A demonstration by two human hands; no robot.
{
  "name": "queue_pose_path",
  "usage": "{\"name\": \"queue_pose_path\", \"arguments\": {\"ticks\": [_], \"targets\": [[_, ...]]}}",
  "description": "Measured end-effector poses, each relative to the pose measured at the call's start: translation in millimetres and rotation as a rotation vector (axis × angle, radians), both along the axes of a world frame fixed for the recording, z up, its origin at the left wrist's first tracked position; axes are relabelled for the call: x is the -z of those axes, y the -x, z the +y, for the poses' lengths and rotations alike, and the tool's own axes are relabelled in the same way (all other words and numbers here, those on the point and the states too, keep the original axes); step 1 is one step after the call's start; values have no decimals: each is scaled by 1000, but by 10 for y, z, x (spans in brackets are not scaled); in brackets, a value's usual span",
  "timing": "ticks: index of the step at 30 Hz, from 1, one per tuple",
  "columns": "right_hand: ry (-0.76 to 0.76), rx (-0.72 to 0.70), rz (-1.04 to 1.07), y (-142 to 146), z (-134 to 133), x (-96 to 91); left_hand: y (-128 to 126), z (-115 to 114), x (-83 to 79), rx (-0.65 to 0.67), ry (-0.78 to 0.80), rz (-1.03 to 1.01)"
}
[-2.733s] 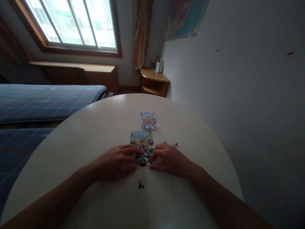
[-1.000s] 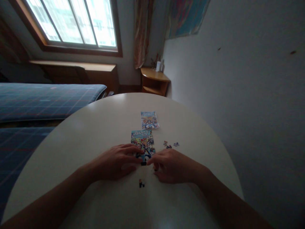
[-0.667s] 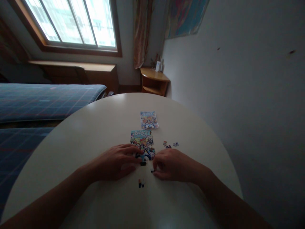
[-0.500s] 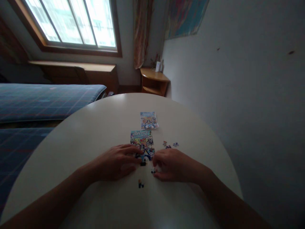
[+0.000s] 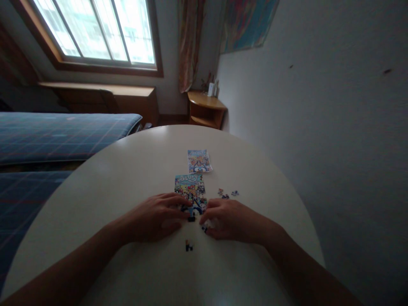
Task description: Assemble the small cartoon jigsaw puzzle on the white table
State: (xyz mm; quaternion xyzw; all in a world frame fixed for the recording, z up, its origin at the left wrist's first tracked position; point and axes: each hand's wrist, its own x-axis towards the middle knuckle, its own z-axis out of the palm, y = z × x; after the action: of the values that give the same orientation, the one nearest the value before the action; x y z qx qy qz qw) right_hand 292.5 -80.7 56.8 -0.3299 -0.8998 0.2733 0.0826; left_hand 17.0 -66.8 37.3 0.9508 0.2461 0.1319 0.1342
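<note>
A colourful jigsaw puzzle (image 5: 190,185) lies on the white table, its lower part partly covered by my hands. My left hand (image 5: 159,214) rests flat with its fingers stretched over the puzzle's lower left side. At the lower right corner, my right hand (image 5: 232,219) is curled, with thumb and index finger around a small dark-and-white puzzle piece (image 5: 204,228). Below the puzzle's bottom edge sits a dark piece (image 5: 191,219), touching or nearly touching it. Closer to me lies another loose piece (image 5: 189,245), apart from both hands.
Behind the puzzle lies a printed picture sheet (image 5: 199,161) with a similar design. Several loose pieces (image 5: 225,196) are scattered beyond my right hand. The round table (image 5: 255,165) stands near a wall at right, with a plaid mattress (image 5: 63,131) at left.
My right index finger has shifted left toward the puzzle's lower edge, and the small piece by the thumb has moved slightly left. My left hand stays in place.
</note>
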Motion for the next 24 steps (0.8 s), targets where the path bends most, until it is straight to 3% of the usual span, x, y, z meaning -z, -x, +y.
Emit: {"name": "queue_pose_path", "arguments": {"ticks": [6,24], "targets": [[41,-5,31,-1,29,6,-7,3,-7,-10,7,32],[-56,-28,-105,164,37,-118,2,-16,-1,-14,-6,-24]]}}
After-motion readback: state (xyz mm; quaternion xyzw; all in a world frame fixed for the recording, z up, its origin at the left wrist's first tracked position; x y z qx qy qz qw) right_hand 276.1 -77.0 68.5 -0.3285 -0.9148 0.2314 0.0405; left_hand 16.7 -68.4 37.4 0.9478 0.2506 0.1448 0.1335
